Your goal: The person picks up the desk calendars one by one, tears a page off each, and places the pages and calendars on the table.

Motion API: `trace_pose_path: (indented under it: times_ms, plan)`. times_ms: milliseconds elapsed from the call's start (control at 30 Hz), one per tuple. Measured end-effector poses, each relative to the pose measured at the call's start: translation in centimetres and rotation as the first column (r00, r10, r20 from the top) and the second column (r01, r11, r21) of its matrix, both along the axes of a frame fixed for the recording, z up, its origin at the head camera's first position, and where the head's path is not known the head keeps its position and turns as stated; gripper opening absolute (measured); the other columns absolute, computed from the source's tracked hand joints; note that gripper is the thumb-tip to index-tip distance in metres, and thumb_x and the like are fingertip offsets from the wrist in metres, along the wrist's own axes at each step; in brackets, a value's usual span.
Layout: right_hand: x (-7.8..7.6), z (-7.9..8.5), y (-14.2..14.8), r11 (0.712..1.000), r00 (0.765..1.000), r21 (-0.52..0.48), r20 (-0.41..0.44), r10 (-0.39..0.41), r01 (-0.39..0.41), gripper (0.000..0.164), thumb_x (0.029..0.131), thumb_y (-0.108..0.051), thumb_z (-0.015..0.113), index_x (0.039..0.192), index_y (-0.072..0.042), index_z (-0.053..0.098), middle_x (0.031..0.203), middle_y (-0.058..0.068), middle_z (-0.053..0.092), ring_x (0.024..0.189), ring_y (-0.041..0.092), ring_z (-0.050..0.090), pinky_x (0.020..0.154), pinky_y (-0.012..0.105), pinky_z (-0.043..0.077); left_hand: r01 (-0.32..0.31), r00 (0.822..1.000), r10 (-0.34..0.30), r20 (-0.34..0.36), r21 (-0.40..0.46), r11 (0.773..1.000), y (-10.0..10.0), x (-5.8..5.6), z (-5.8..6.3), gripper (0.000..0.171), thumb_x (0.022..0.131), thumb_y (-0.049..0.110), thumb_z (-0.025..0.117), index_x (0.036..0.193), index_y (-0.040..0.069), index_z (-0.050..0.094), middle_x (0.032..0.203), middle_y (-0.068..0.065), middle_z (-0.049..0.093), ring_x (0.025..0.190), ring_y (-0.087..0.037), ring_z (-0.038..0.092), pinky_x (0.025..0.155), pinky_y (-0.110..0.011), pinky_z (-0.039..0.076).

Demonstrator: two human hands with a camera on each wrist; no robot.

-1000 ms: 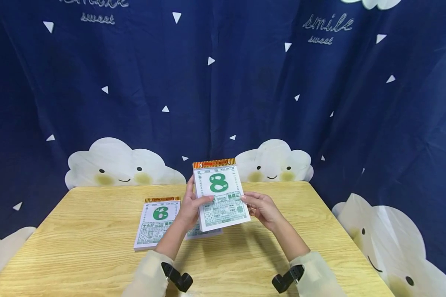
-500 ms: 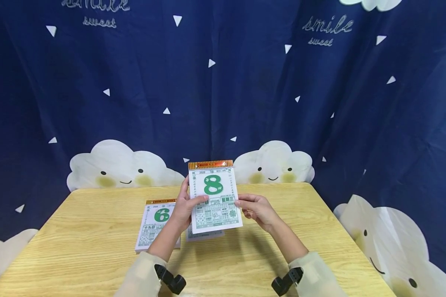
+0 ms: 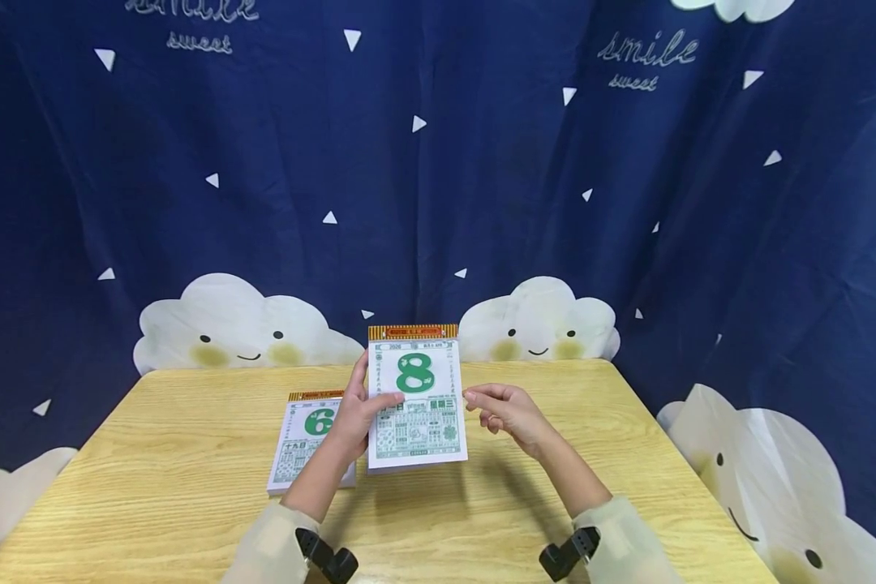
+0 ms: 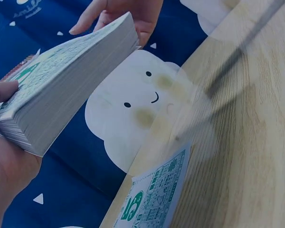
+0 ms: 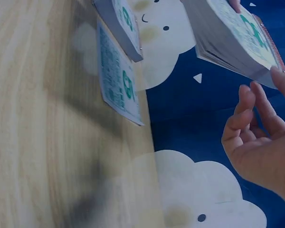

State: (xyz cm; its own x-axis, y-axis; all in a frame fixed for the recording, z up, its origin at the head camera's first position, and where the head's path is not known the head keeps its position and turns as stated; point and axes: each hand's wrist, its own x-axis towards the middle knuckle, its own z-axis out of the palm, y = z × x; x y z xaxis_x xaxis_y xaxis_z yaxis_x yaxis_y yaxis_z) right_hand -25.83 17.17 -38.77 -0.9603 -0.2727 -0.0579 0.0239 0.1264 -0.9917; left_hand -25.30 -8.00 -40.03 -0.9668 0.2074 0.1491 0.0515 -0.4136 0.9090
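My left hand [image 3: 358, 410] holds a thick tear-off calendar [image 3: 416, 422] up above the table, its thumb across the front and its other fingers behind. A big green 8 and an orange-red header band mark this calendar. Just off its right edge is my right hand [image 3: 511, 414], fingers loosely bent. In the right wrist view, the thumb [image 5: 282, 83] stands apart from the other fingers right at the calendar's corner. A second tear-off calendar [image 3: 299, 450] with a green 6 lies on the table to the left, partly covered by my left forearm.
Beside the second calendar lies a thin printed sheet [image 5: 116, 78], hidden behind the held calendar in the head view. The wooden table [image 3: 161, 454] ends at a blue curtain [image 3: 423, 203] with white clouds. Wrist cameras [image 3: 569, 554] sit on both sleeves.
The held calendar has moved slightly left and down and turned straighter, now covering the sheet beneath. My right fingertips have come away from its right edge.
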Motion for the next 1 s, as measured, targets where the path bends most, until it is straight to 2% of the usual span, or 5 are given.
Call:
trace_pose_path:
  times_ms: [233, 500, 633, 867, 1000]
  plan:
    - [1.3, 1.3, -0.2, 0.948, 0.926, 0.202, -0.338, -0.167, 0.245, 0.030, 0.084, -0.028, 0.070, 0.105, -0.006, 0.068, 0.090, 0.003, 0.066, 0.073, 0.014, 0.056, 0.057, 0.020, 0.047, 0.021, 0.998, -0.023, -0.067, -0.023, 1.000, -0.3, 0.2, -0.4, 0.090, 0.083, -0.011, 0.055, 0.147, 0.036, 0.012, 0.100, 0.006, 0.070, 0.082, -0.016, 0.071, 0.071, -0.032, 0.060]
    - [3.0, 2.2, -1.9, 0.876, 0.734, 0.323, -0.677, -0.051, 0.358, 0.014, 0.080, -0.021, 0.074, 0.092, -0.014, 0.072, 0.090, 0.001, 0.064, 0.074, 0.012, 0.054, 0.059, 0.019, 0.046, 0.034, 0.991, -0.036, -0.132, -0.016, 0.999, -0.4, 0.3, -0.6, 0.091, 0.082, -0.011, 0.056, 0.149, 0.031, 0.010, 0.102, 0.008, 0.070, 0.083, -0.015, 0.071, 0.071, -0.031, 0.060]
    - [3.7, 2.3, -2.6, 0.863, 0.641, 0.342, -0.767, 0.027, 0.373, 0.013, 0.079, -0.017, 0.074, 0.091, -0.013, 0.071, 0.088, -0.002, 0.063, 0.075, 0.012, 0.053, 0.059, 0.021, 0.046, 0.046, 0.987, -0.047, -0.155, -0.009, 0.999, -0.4, 0.5, -0.6, 0.090, 0.082, -0.012, 0.055, 0.149, 0.029, 0.010, 0.102, 0.008, 0.070, 0.083, -0.014, 0.071, 0.070, -0.030, 0.060]
    - [4.3, 2.0, -3.8, 0.795, 0.390, 0.421, -0.885, 0.255, 0.437, 0.014, 0.076, -0.019, 0.075, 0.088, -0.012, 0.070, 0.089, 0.000, 0.061, 0.084, 0.013, 0.057, 0.069, 0.026, 0.051, 0.057, 0.979, -0.057, -0.194, -0.003, 0.998, -0.2, 0.6, -0.4, 0.088, 0.083, -0.012, 0.053, 0.148, 0.028, 0.011, 0.104, 0.008, 0.069, 0.085, -0.014, 0.070, 0.070, -0.030, 0.060]
    - [4.8, 1.8, -4.7, 0.781, 0.312, 0.449, -0.888, 0.337, 0.434, 0.014, 0.076, -0.021, 0.075, 0.087, -0.013, 0.070, 0.088, 0.000, 0.061, 0.081, 0.013, 0.056, 0.069, 0.027, 0.050, 0.063, 0.973, -0.060, -0.222, 0.004, 0.998, -0.2, 0.6, -0.4, 0.087, 0.083, -0.011, 0.053, 0.148, 0.028, 0.011, 0.107, 0.007, 0.068, 0.087, -0.014, 0.070, 0.071, -0.031, 0.060]
